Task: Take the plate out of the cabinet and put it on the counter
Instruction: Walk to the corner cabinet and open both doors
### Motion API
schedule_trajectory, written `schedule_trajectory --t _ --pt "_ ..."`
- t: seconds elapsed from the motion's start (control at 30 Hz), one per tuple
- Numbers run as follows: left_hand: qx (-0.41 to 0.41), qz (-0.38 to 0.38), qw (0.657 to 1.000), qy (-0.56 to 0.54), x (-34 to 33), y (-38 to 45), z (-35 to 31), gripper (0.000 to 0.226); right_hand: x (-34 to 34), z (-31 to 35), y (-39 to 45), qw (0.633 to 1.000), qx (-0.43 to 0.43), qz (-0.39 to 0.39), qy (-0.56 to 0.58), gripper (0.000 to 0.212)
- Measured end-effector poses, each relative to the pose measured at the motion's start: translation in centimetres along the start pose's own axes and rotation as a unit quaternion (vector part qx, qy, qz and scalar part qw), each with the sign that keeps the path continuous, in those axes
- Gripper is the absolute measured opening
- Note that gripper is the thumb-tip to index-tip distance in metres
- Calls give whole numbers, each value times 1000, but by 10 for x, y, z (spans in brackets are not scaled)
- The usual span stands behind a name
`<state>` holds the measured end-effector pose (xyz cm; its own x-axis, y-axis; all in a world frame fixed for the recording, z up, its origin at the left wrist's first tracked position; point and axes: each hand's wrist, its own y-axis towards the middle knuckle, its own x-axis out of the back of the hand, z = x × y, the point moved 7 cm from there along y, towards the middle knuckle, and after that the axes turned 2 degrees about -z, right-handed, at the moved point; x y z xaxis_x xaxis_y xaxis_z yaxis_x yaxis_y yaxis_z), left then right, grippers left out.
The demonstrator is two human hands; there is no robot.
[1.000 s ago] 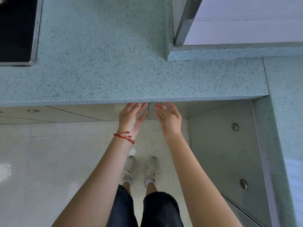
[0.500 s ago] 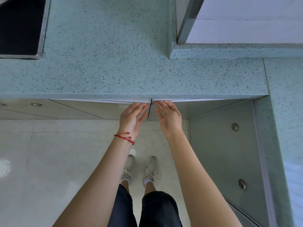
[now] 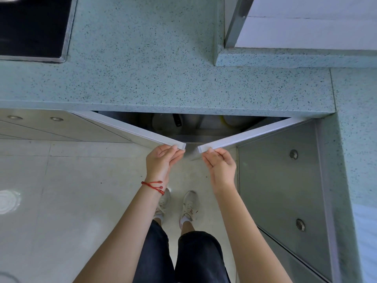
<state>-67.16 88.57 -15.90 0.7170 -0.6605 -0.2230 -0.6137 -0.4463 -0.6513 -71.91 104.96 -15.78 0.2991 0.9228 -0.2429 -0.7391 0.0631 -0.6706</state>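
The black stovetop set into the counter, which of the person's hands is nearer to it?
Left. The left hand grips the left cabinet door's edge, below and right of the stovetop; the right hand, on the right door, is farther right.

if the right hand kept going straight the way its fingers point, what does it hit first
The right hand already grips the right cabinet door, so it meets that door's edge at once. Beyond lies the dim cabinet interior; depth there is unclear.

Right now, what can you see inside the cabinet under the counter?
Between the half-open doors: a pale rounded item, a dark object, something yellow. The counter overhang hides the rest; no plate identifiable.
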Motion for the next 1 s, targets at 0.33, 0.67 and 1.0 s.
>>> schedule_trajectory --t 0.33,0.67,1.0 --pt "-25 -53 996 69 40 -32 9 13 45 -8 -28 996 12 -42 -81 20" --pt "-18 -46 993 110 79 -53 13 17 79 0 -54 983 46 -53 -167 18" --pt "-33 -28 990 133 125 -75 13 17 120 -6 -77 977 50 -71 -192 23"
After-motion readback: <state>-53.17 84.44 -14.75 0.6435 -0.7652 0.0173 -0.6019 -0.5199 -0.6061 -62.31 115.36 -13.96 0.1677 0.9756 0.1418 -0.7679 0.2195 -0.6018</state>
